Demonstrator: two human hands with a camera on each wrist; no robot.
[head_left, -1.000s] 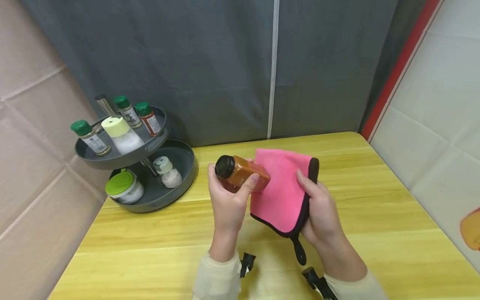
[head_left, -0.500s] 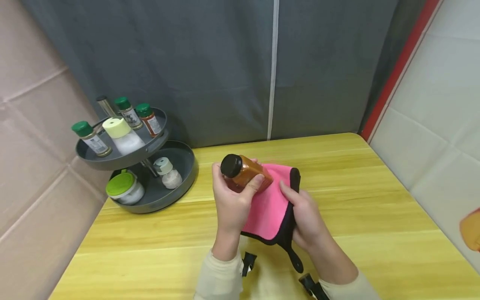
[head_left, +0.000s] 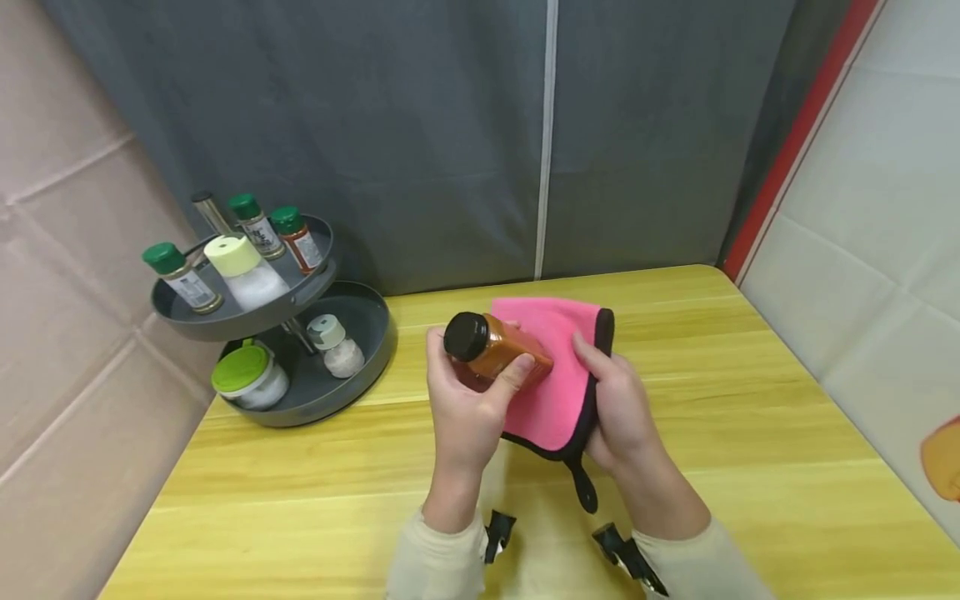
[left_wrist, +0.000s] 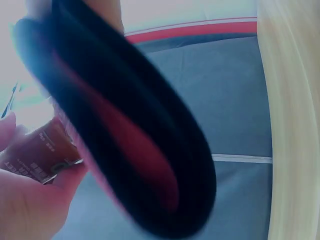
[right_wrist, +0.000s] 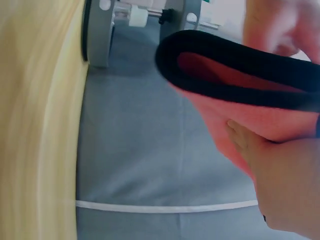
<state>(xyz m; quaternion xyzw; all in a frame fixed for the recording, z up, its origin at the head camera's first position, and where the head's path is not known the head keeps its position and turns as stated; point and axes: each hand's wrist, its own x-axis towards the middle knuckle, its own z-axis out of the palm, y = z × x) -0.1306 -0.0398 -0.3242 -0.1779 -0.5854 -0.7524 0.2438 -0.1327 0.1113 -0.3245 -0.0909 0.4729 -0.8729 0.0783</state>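
My left hand (head_left: pixel 468 417) grips a spice bottle (head_left: pixel 506 348) with a black cap and reddish-brown contents, tilted so the cap points up and left. Its thumb lies along the bottle's near side. A folded pink cloth (head_left: pixel 551 400) with black edging and a hanging loop is held by my right hand (head_left: pixel 626 417), thumb on top and fingers behind. The cloth touches or lies just behind the bottle's base; which of these I cannot tell. In the left wrist view, the cloth (left_wrist: pixel 140 145) covers part of the bottle (left_wrist: pixel 42 150). The right wrist view shows the cloth's fold (right_wrist: pixel 240 80) from the side.
A two-tier dark grey turntable rack (head_left: pixel 300 408) stands at the left. Its upper tier bears several shakers, such as a yellow-capped one (head_left: pixel 251 275). Below are a green-lidded jar (head_left: pixel 251 379) and a white shaker (head_left: pixel 341 350). A grey curtain (head_left: pixel 412 150) hangs behind the wooden table (head_left: pixel 750 467).
The cloth and right hand moved left and down toward the bottle, then back up a little. The bottle has shifted slightly right. Both hands keep their holds.
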